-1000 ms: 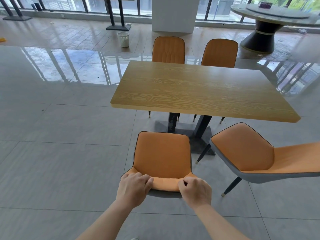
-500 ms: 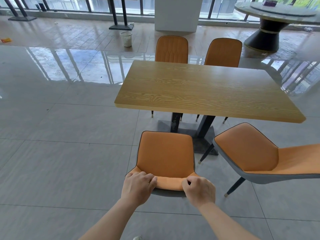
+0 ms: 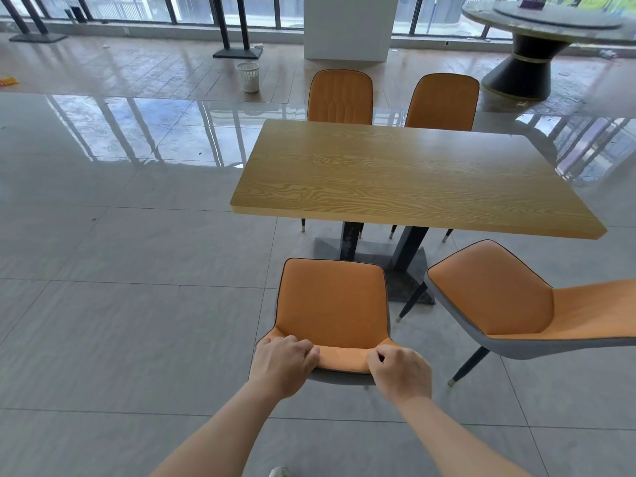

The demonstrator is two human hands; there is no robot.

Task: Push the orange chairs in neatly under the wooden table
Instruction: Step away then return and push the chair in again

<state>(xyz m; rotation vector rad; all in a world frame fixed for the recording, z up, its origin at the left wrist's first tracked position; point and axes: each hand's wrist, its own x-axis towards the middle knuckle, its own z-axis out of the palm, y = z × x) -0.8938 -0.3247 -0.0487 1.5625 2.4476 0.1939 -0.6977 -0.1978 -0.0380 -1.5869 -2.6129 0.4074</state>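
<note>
Down in front, low in the view: near orange chair (image 3: 332,301), back side closest, standing on the grey tiled floor (image 3: 137,304). Held by both hands at the top edge of its backrest. Gripped at the left end by the left hand (image 3: 282,364), fingers curled over the edge onto the orange front. Gripped at the right end by the right hand (image 3: 401,373), curled the same way, knuckles up. Faces the wooden table (image 3: 413,177) straight on, seat front close to the table's near edge but not under the top. Lined up with the left half of the table. Just to the right and apart from it: second orange chair (image 3: 492,290) with a grey shell, turned at a slant, also out from under the top. Under the table, two black legs (image 3: 409,246) on a dark flat base. Across the table, side by side and close to the far edge: left far chair (image 3: 340,96) and right far chair (image 3: 442,99), both orange. Farther back on the shiny floor: white waste basket (image 3: 247,76), white pillar (image 3: 347,25), and big round table (image 3: 550,18) on a dark stand at the top right. At the very bottom edge, tip of a shoe (image 3: 279,471).
</note>
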